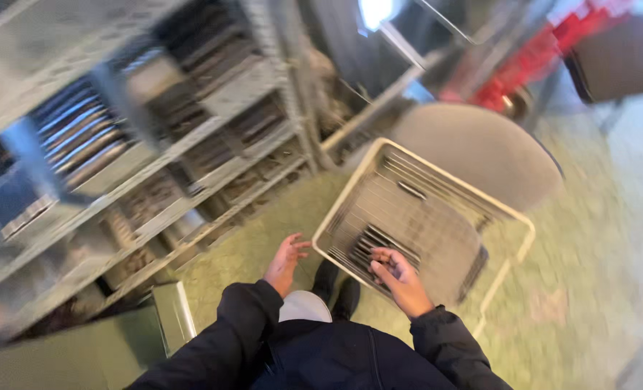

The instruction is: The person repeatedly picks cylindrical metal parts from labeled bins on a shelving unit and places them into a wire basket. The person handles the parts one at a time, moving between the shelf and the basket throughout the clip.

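A cream plastic tray (pixel 341 198) rests on a round grey stool (pixel 487 148) in front of me. Several long dark metal pieces (pixel 368 245) lie inside it. My right hand (pixel 401 278) reaches into the tray's near corner, fingers curled on the dark pieces. Beside the tray's near left edge hovers my left hand (pixel 287 261), fingers apart, holding nothing. Both arms wear dark sleeves. The picture is blurred by motion.
A grey metal shelf rack (pixel 141 144) with bins of metal parts fills the left. A grey box (pixel 171 314) stands at its foot. The floor (pixel 596 274) is green. A red machine (pixel 531 65) and a dark chair (pixel 621 54) are at the far right.
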